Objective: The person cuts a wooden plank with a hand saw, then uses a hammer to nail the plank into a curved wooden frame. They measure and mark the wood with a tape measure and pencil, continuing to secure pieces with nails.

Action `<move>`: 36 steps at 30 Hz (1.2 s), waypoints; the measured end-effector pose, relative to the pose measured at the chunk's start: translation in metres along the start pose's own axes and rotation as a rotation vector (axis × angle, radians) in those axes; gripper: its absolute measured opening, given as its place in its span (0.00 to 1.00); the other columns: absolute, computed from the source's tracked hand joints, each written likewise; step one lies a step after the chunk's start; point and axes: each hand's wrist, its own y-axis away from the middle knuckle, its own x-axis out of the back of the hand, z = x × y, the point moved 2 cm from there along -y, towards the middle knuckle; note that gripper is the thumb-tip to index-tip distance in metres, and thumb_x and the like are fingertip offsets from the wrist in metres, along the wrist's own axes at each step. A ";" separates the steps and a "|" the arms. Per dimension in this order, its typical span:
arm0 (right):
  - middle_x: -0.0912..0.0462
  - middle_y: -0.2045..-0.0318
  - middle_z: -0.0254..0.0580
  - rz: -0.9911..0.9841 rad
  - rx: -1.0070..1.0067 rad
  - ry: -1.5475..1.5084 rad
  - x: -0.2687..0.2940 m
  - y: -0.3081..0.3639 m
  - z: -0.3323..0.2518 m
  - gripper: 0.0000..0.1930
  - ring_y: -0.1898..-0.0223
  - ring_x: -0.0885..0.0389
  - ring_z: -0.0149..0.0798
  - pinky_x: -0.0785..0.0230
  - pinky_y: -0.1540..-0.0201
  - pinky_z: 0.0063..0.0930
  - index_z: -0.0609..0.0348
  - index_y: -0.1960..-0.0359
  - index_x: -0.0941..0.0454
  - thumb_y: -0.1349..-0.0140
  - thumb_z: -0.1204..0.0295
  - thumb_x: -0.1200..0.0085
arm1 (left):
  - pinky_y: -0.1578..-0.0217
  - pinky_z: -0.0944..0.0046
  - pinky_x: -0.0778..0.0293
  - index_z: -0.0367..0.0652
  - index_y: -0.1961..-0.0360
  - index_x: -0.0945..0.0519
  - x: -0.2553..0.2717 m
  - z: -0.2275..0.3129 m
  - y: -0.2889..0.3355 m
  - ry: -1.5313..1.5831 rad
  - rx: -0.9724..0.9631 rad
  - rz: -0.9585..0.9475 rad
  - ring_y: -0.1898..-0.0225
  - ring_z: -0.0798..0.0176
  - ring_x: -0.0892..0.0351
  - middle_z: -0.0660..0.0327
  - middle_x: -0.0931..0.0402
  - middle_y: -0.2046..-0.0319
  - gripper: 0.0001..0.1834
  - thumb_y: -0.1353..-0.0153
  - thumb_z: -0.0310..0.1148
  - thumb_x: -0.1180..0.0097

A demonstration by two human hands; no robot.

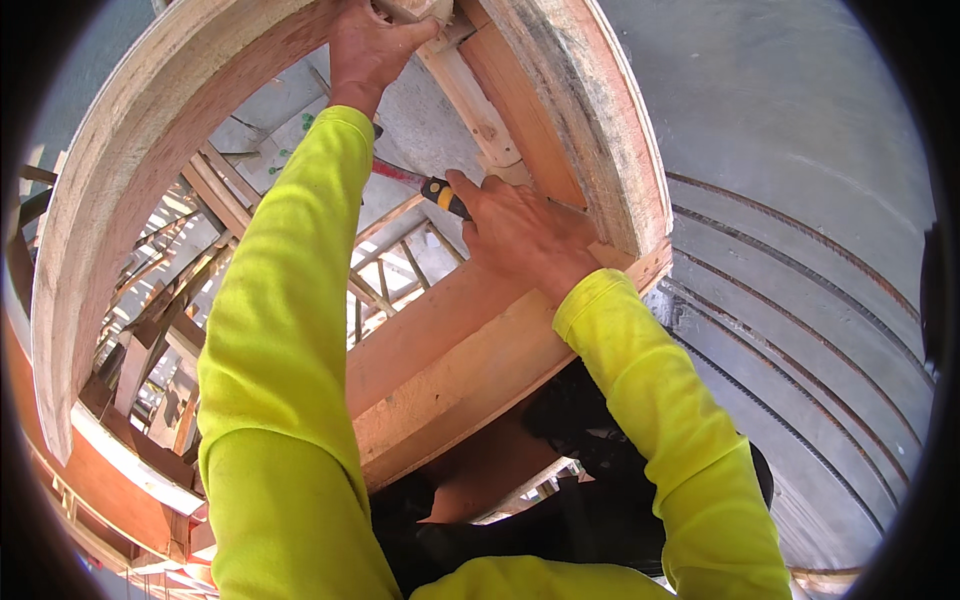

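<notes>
Two hands beyond the timber plank (480, 410): left hand (368, 50) gripping a wooden block (418, 8), right hand (525, 235) closed around a red-shafted tool (435, 190); good practice would keep the block steady, fingers clear.

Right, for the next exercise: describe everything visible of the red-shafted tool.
The tool has a slim red shaft, possibly painted metal, and a black-and-yellow grip, perhaps rubber. The right hand holds the grip, covering its lower end. The shaft slants toward the picture's upper left; its far end is mostly hidden by the left sleeve.
</notes>
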 end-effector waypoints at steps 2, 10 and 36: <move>0.19 0.59 0.63 0.000 -0.005 -0.033 -0.004 0.001 0.002 0.29 0.55 0.18 0.60 0.27 0.49 0.49 0.64 0.33 0.33 0.39 0.76 0.50 | 0.50 0.58 0.23 0.37 0.46 0.24 -0.005 -0.003 0.000 -0.162 0.035 -0.024 0.53 0.56 0.20 0.52 0.21 0.53 0.35 0.58 0.32 0.27; 0.18 0.59 0.65 0.089 -0.027 -0.191 -0.006 0.009 0.012 0.28 0.55 0.18 0.61 0.28 0.49 0.50 0.66 0.35 0.34 0.35 0.69 0.47 | 0.51 0.56 0.24 0.33 0.57 0.20 -0.034 0.000 -0.014 -0.010 -0.113 -0.090 0.59 0.48 0.17 0.47 0.17 0.63 0.26 0.57 0.35 0.29; 0.30 0.75 0.34 0.447 -0.225 -2.626 -0.027 -0.022 -0.086 0.20 0.78 0.29 0.32 0.33 0.75 0.30 0.51 0.59 0.34 0.29 0.47 0.55 | 0.34 0.51 0.34 0.40 0.34 0.29 0.002 -0.038 -0.053 0.205 0.582 -0.357 0.32 0.56 0.31 0.55 0.28 0.36 0.26 0.31 0.37 0.45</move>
